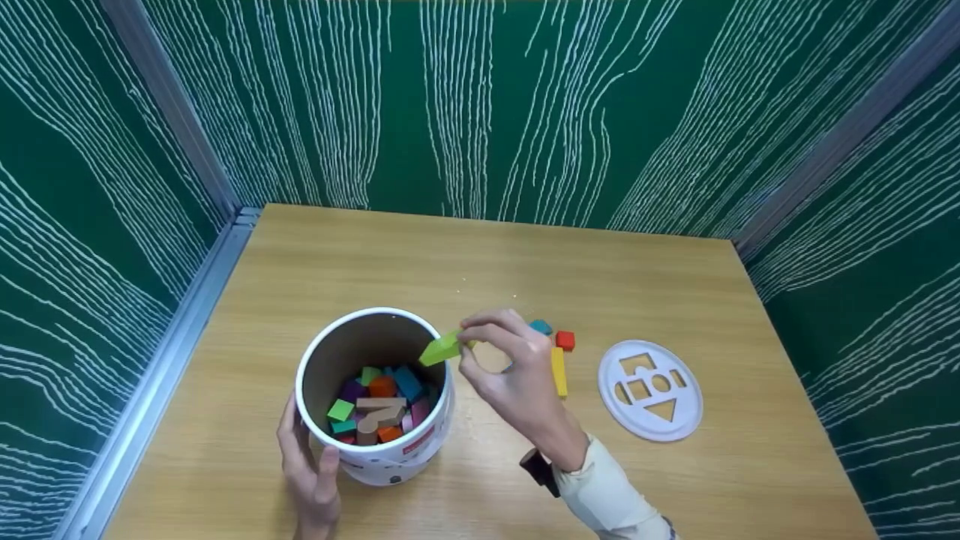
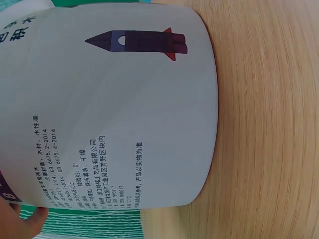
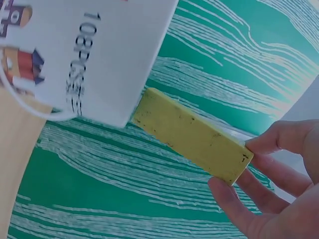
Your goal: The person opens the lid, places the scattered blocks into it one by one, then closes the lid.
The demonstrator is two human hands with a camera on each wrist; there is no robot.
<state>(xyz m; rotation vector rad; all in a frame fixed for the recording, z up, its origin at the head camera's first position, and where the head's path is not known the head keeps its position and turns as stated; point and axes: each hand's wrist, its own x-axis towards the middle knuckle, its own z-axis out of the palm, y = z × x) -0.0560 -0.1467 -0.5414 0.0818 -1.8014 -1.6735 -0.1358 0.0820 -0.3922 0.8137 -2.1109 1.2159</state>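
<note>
A white bucket (image 1: 375, 465) stands on the table, with many coloured blocks (image 1: 382, 386) inside. My left hand (image 1: 311, 472) holds the bucket's left side, with the thumb toward the front. In the left wrist view the bucket's printed wall (image 2: 149, 99) fills much of the picture, with part of the hand (image 2: 25, 224) at the lower left corner. My right hand (image 1: 514, 367) pinches one end of a yellow-green rectangular block (image 1: 441, 348). Its other end reaches over the bucket's right rim. In the right wrist view this block (image 3: 192, 134) looks yellow, between thumb and fingertips.
To the right of the right hand lie a red block (image 1: 565, 341), a yellow block (image 1: 559, 371) and a blue block (image 1: 540, 327), partly hidden. Further right is a round white lid (image 1: 651, 427) with shaped holes. Green patterned curtains (image 1: 480, 112) surround the wooden table (image 1: 637, 277).
</note>
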